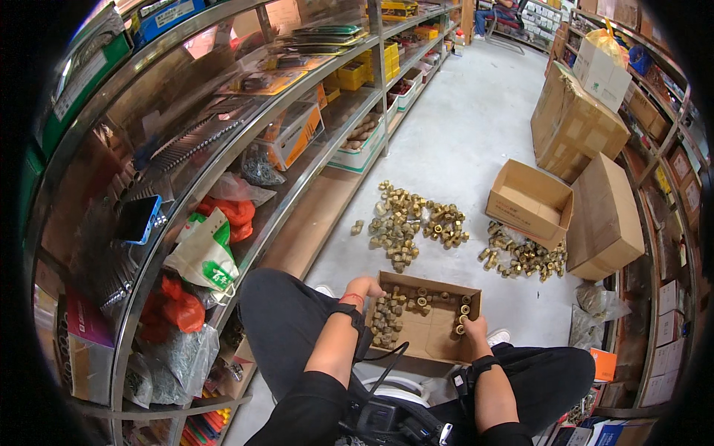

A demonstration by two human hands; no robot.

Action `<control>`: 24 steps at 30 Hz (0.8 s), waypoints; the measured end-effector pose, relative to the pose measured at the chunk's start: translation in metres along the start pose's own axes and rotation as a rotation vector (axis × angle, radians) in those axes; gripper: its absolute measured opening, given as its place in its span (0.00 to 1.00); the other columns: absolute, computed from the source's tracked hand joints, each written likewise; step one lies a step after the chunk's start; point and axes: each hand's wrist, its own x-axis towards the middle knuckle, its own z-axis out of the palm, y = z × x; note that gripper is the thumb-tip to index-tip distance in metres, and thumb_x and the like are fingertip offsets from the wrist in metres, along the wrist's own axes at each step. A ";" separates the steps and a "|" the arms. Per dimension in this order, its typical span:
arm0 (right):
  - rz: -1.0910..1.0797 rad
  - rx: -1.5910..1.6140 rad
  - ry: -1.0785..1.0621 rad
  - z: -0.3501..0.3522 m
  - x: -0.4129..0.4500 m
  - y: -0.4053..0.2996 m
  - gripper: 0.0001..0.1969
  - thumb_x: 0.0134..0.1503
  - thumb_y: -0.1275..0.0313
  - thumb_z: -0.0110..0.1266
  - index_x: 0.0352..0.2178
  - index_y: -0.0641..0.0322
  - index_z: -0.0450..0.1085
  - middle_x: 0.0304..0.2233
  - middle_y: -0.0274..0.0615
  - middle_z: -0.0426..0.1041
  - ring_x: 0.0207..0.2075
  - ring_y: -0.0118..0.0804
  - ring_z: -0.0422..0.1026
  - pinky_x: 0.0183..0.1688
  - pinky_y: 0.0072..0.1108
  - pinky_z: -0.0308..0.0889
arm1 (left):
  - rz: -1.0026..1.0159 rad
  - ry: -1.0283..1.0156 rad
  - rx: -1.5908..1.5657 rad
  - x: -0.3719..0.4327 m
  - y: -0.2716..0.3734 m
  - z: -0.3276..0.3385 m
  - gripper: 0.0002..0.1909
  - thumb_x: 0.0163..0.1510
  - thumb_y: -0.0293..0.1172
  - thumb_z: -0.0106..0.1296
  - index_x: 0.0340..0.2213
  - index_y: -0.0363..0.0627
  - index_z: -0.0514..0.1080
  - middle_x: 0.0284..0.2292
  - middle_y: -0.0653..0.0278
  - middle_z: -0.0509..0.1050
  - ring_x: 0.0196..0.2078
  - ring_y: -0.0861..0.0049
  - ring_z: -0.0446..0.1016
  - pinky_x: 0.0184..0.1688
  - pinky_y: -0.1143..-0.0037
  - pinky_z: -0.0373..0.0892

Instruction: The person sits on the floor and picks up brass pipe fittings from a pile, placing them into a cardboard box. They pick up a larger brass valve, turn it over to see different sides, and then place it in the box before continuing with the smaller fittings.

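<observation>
An open cardboard box (429, 335) sits on the floor between my legs, holding brass pipe fittings (389, 318) heaped along its left side. More fittings stand in a line down its right wall. My left hand (366, 286) grips the box's left wall near the far corner. At the opposite wall, my right hand (476, 330) has its thumb over the edge beside the fittings, its other fingers hidden behind the cardboard. Beyond the box, a loose pile of brass fittings (400, 223) is spread on the floor.
Another brass pile (524, 253) lies right, partly under a tilted open carton (527, 203). Large cartons (605, 217) stand beside it. Metal shelving (312, 189) runs along my left, with a phone (139, 219) and bags on it. A seated person (493, 17) is far off.
</observation>
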 end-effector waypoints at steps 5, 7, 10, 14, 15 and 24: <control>-0.009 0.021 -0.043 -0.006 -0.012 -0.013 0.19 0.31 0.68 0.49 0.27 0.71 0.61 0.27 0.54 0.64 0.31 0.49 0.63 0.33 0.28 0.58 | 0.031 0.027 -0.028 0.030 -0.024 0.014 0.25 0.38 0.47 0.43 0.34 0.38 0.63 0.38 0.54 0.62 0.40 0.64 0.61 0.39 0.71 0.57; -0.011 0.018 -0.022 -0.007 -0.014 -0.012 0.18 0.31 0.68 0.48 0.26 0.70 0.61 0.27 0.54 0.64 0.31 0.48 0.63 0.33 0.28 0.58 | 0.070 0.031 -0.113 0.041 -0.030 0.019 0.25 0.38 0.47 0.43 0.33 0.37 0.63 0.37 0.53 0.62 0.40 0.64 0.61 0.38 0.71 0.58; -0.022 0.016 0.021 -0.013 -0.023 -0.022 0.16 0.33 0.70 0.50 0.27 0.67 0.64 0.25 0.50 0.67 0.30 0.41 0.66 0.31 0.24 0.60 | 0.148 0.106 -0.148 0.046 -0.038 0.023 0.25 0.37 0.47 0.43 0.32 0.36 0.64 0.35 0.52 0.64 0.38 0.63 0.63 0.37 0.71 0.59; 0.035 -0.017 0.053 -0.012 -0.020 -0.016 0.17 0.33 0.70 0.49 0.27 0.68 0.62 0.26 0.51 0.66 0.31 0.43 0.65 0.32 0.24 0.60 | 0.132 0.109 -0.142 0.030 -0.027 0.021 0.23 0.39 0.46 0.42 0.32 0.40 0.64 0.29 0.58 0.67 0.29 0.69 0.66 0.29 0.73 0.62; 0.031 -0.020 0.055 -0.012 -0.022 -0.018 0.17 0.33 0.70 0.49 0.27 0.68 0.62 0.26 0.51 0.66 0.31 0.43 0.65 0.32 0.24 0.60 | 0.136 0.112 -0.111 0.028 -0.028 0.020 0.22 0.39 0.46 0.42 0.32 0.40 0.65 0.28 0.57 0.67 0.28 0.69 0.66 0.28 0.73 0.62; -0.008 -0.053 0.049 -0.018 -0.032 -0.027 0.18 0.32 0.70 0.49 0.28 0.69 0.60 0.26 0.52 0.66 0.31 0.45 0.65 0.33 0.25 0.59 | 0.222 0.226 -0.230 0.024 -0.042 0.031 0.20 0.38 0.44 0.45 0.28 0.39 0.67 0.25 0.54 0.68 0.25 0.70 0.66 0.28 0.74 0.62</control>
